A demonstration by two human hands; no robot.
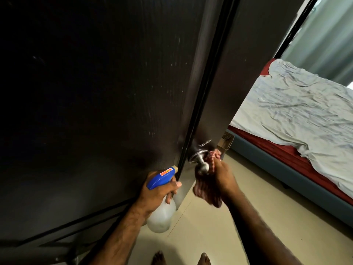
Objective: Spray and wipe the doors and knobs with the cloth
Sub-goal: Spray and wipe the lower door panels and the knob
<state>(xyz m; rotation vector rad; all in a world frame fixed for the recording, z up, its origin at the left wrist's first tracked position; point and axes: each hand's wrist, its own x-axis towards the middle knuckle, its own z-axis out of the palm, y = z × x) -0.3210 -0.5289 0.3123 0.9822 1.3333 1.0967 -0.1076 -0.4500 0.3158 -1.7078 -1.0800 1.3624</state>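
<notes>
1. The left hand is wrapped round the neck of a spray bottle, fingers curled at the blue trigger head, whose nozzle points at the door edge.
2. The bottle's clear body hangs below the hand, tilted, close to the dark door.
3. The right hand grips a red-and-white cloth (checked, as far as the blur allows), fingers closed on it.
4. The cloth is pressed against the metal knob, wrapping its right side; a loose tail hangs below the hand.
5. The knob sits on the narrower door panel, which stands ajar beside the dark door.
6. Pale streaks mark the dark door near its right edge.
7. Right of the panel lies a bed with a crumpled grey sheet over a red mattress.
8. A small basket sits on the floor just behind the panel.
9. Bare toes show at the bottom edge.
</notes>
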